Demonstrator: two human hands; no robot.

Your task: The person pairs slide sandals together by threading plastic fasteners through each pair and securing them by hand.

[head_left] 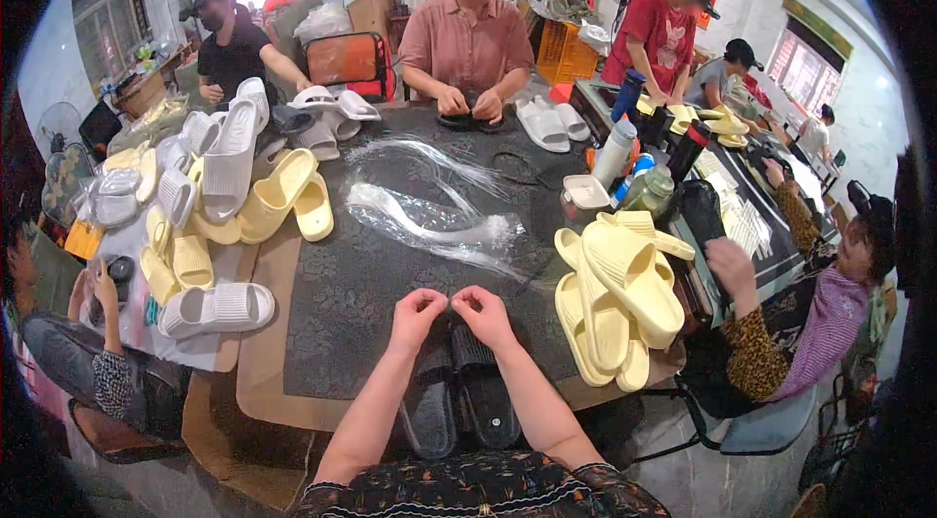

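Note:
Just in front of me, a pair of black slide slippers (491, 413) lies side by side, soles toward my body at the table's near edge. Over their toe ends, my left hand (420, 316) and my right hand (483, 316) meet with thumbs and fingertips pinched together. Whatever thin thing is between the fingertips, if anything, is too small to make out. Beyond my hands lies a bundle of clear plastic strands (405, 215) in a clear bag, with more loose strands (429, 159) spread behind it.
Yellow slippers (625, 289) are piled to my right, and grey and yellow slippers (229, 166) crowd the left. Bottles (615, 149) and a small open container (584, 192) stand at the right. Several people work around the tables; one across from me handles black slippers (470, 118).

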